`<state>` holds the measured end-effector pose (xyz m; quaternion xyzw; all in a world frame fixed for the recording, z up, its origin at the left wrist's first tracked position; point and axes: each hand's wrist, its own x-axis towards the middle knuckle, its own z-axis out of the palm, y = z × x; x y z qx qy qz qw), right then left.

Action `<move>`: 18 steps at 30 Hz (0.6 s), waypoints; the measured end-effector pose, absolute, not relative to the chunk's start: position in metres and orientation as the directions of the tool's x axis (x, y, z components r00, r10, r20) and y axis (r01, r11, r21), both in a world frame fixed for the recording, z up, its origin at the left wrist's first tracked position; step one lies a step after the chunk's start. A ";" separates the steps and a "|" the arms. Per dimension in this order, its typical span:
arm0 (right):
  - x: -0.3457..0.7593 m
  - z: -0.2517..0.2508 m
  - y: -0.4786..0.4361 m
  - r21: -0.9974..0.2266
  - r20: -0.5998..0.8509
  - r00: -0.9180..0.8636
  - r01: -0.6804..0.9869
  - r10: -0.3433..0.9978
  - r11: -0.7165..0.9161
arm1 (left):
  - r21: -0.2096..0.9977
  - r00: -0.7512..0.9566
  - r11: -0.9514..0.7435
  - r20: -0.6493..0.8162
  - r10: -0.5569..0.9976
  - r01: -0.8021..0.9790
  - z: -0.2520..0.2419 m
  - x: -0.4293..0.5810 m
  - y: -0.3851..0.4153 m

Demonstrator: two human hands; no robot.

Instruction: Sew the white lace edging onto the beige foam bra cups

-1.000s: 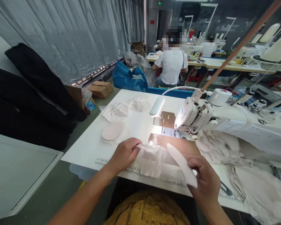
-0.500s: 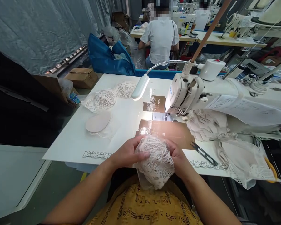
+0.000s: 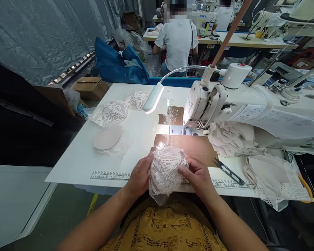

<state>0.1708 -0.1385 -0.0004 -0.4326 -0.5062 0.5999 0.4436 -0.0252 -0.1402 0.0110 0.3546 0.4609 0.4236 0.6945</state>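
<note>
Between my hands, over the table's front edge, is a white lace bra cup (image 3: 167,170) with sheer fabric hanging below it. My left hand (image 3: 140,174) grips its left side, the fingers partly hidden behind the lace. My right hand (image 3: 199,174) pinches the right edge, thumb on top. Just beyond lies a brown taped patch (image 3: 191,148) in front of the sewing machine (image 3: 204,104). On the left of the table rest two joined lace cups (image 3: 115,112) and a plain pale oval pad (image 3: 108,137) on sheer fabric.
Thread snips (image 3: 229,171) lie right of my right hand. Cut fabric pieces (image 3: 232,137) and a lace-edged stack (image 3: 277,174) are piled on the right, with orange-handled scissors (image 3: 305,186) partly under it. A lamp (image 3: 154,97) overhangs the table. A person (image 3: 176,45) sits beyond.
The lace cup has moved slightly up and left and been turned. My right thumb now lies over its edge, while my left thumb has shifted from its face to the side.
</note>
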 end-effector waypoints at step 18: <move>0.171 0.001 -0.124 -0.885 -0.189 0.054 -0.442 0.981 -0.146 | 0.916 0.663 0.391 -0.238 0.710 -0.090 0.016 -0.049 -0.152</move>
